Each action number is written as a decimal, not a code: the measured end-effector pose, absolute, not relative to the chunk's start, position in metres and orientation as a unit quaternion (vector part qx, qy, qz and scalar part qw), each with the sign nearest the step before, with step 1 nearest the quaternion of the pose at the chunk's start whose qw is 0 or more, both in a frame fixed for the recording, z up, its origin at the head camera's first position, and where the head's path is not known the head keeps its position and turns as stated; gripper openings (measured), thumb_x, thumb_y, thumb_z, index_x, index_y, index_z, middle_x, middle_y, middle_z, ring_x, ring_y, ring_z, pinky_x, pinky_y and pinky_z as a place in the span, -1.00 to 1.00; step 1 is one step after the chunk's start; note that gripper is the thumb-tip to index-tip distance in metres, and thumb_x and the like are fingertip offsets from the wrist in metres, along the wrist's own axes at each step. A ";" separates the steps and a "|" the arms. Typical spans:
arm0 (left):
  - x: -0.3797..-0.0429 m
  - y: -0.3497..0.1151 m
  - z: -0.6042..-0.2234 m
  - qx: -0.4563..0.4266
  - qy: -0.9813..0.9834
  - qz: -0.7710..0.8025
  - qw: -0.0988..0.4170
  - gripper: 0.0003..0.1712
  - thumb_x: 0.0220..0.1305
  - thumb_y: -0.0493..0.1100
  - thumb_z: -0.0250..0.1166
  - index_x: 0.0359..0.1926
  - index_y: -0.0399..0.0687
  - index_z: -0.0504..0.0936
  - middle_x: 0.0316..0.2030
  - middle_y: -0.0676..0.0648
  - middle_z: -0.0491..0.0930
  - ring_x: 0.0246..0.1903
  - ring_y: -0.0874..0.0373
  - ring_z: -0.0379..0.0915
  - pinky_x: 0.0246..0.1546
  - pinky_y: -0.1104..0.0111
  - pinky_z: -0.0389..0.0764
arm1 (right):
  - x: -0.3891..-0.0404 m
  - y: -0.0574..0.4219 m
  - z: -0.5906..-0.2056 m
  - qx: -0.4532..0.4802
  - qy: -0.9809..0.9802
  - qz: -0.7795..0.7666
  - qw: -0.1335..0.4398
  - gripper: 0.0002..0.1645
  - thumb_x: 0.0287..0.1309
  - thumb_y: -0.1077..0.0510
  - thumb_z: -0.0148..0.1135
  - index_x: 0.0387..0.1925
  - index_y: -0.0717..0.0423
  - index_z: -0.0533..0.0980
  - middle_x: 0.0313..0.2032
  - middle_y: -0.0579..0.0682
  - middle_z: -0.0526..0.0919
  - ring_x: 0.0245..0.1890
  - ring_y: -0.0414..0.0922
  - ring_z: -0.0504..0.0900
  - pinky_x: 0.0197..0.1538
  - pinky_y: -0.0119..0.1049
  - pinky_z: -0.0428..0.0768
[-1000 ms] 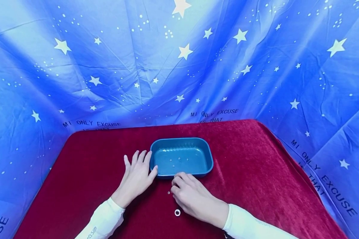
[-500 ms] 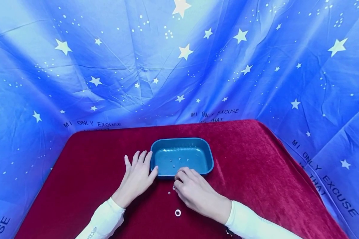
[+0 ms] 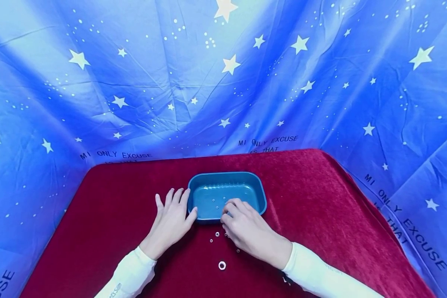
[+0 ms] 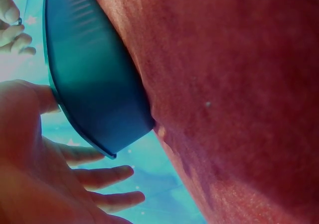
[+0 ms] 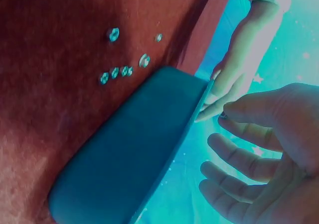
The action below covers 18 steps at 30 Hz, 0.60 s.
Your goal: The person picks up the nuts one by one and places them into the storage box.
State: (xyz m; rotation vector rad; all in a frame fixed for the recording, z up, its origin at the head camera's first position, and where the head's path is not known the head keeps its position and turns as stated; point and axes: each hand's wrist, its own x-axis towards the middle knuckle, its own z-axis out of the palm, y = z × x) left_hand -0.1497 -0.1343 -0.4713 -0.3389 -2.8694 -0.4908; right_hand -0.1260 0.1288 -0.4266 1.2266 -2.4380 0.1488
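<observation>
Two bare hands are at work around a blue bin (image 3: pixel 246 192) here. Left hand (image 3: pixel 171 217) is spread pretty wide, fingers straight, nothing in its grip, with thumb and index just up against the bin's rim and the other fingers sticking out past the end. Right hand (image 3: pixel 246 225) has a small nut (image 5: pixel 223 115) pinched between thumb and index tips, remaining fingers loosely bent and apart. That nut's up by the bin's near rim; can't really tell if it's over the inside or not.

Several tiny pieces (image 3: pixel 217 207) lie in the bin, just past and left of the right fingertips, too small to make out properly. On the red cloth (image 3: pixel 134 182), a mid-sized nut (image 3: pixel 217 234) and a tiny nut (image 3: pixel 211 240) lie left of the right thumb, and the biggest nut (image 3: pixel 222 265) is closer to the person than those fingers.
</observation>
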 end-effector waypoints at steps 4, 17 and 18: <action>-0.150 -0.135 -0.471 -0.114 -0.974 -0.167 0.102 -0.15 0.46 0.10 0.38 0.58 -0.26 0.44 0.45 -0.40 0.48 0.49 -0.50 0.28 0.46 -0.64 -0.04 | -0.132 0.131 -0.424 0.435 -0.874 0.058 0.208 -0.82 0.23 0.12 0.62 -0.17 0.07 0.81 -0.06 -0.01 0.73 0.10 -0.01 0.62 0.08 -0.16 0.71; -0.150 -0.135 -0.471 -0.115 -0.974 -0.166 0.102 -0.16 0.47 0.11 0.37 0.57 -0.26 0.44 0.44 -0.38 0.49 0.50 -0.50 0.29 0.46 -0.64 -0.04 | -0.164 0.147 -0.431 0.402 -0.889 0.062 0.211 -0.83 0.19 0.19 0.63 -0.20 0.10 0.78 -0.07 0.06 0.73 0.04 0.04 0.63 0.10 -0.08 0.71; -0.150 -0.135 -0.472 -0.115 -0.974 -0.165 0.103 -0.16 0.47 0.11 0.37 0.57 -0.26 0.44 0.44 -0.38 0.49 0.49 -0.49 0.29 0.45 -0.64 -0.04 | -0.167 0.148 -0.432 0.399 -0.890 0.062 0.210 -0.86 0.21 0.20 0.62 -0.22 0.10 0.78 -0.08 0.06 0.72 0.04 0.04 0.63 0.08 -0.08 0.71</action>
